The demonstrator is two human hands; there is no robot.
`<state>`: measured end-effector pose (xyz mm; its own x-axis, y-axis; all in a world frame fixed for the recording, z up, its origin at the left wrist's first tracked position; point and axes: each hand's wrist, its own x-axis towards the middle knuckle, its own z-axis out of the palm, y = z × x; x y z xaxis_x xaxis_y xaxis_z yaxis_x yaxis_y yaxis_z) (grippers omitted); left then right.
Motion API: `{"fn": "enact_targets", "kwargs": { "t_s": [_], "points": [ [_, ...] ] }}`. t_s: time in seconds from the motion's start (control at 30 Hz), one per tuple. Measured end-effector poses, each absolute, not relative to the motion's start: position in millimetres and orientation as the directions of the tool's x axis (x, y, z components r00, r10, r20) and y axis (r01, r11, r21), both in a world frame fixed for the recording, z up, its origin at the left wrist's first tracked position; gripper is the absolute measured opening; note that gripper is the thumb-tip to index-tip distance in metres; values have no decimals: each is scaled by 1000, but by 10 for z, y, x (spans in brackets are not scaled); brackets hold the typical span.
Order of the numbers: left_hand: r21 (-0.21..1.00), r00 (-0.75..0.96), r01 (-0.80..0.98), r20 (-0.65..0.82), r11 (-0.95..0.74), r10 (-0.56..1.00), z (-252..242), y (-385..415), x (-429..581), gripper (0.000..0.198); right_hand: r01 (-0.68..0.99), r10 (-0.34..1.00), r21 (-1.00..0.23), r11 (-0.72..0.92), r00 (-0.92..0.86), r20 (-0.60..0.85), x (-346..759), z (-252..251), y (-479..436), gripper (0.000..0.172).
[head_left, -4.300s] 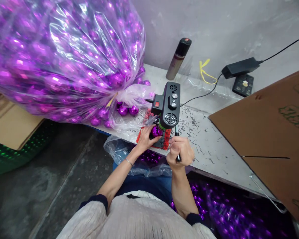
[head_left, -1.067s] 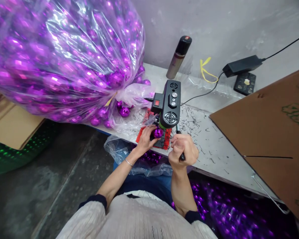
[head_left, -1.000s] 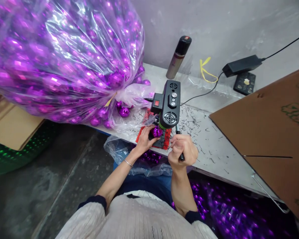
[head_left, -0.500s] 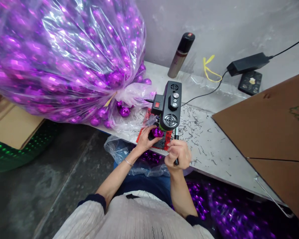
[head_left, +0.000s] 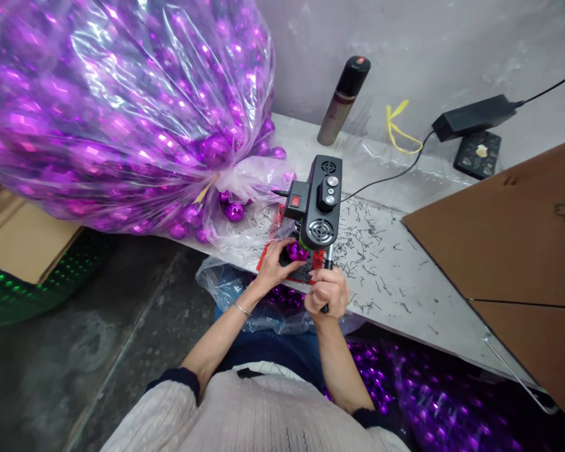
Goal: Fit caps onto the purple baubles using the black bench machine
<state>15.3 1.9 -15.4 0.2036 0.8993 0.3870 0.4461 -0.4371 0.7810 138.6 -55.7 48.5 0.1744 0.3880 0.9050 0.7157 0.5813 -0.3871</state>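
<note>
At the far left a big clear bag (head_left: 122,107) stuffed with shiny purple balls leans over the table (head_left: 405,276), with a few loose balls (head_left: 234,211) spilling at its mouth. Just right of these, the left hand (head_left: 275,267) cups a single purple ball (head_left: 295,251), fingers curled round it, and holds it on the red base under the head of a small black bench drill (head_left: 320,201). The ball sits directly beneath the machine, touching the fingertips. Next along, the right hand (head_left: 328,292) is closed in a fist round the drill's lever (head_left: 328,260). Compared with a second ago this fist has swung in toward the machine and sits closer to the base, so the lever looks turned through part of its stroke while the ball has stayed put; I judge the head to be working on the ball now. Dark shavings (head_left: 362,235) litter the tabletop to the right, a spray can (head_left: 343,100) stands behind, and a sheet of cardboard (head_left: 508,251) lies at the far right.
</note>
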Motion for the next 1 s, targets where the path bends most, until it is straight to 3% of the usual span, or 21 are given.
{"fn": "enact_targets", "kwargs": {
  "t_s": [0.23,0.37,0.5,0.6,0.8,0.9,0.97,1.0],
  "points": [
    [802,207,418,373,-426,905,-171,47,147,55,737,369,-400,545,217,904,1348,334,-499,33],
    [814,209,387,381,-434,901,-175,64,150,54,729,371,-356,585,151,916,1328,286,-478,31],
    [818,212,382,375,-429,903,-160,94,161,54,695,343,-446,564,294,892,1283,526,-509,34],
    [806,223,382,395,-453,891,-149,81,159,52,716,428,-510,477,318,846,1281,833,-558,31],
    [632,375,347,584,-693,720,-202,-359,2,50,721,480,-508,472,273,834,1333,1065,-603,28],
    [547,496,374,564,-749,660,-222,-583,-125,67,718,484,-492,492,245,840,1342,974,-620,26],
    [542,477,409,559,-734,678,-184,-552,-209,70,720,489,-484,498,229,842,1348,918,-630,25],
    [550,424,445,565,-707,707,-146,-465,-256,61,719,492,-483,500,223,842,1352,900,-634,25]
  ]
}}
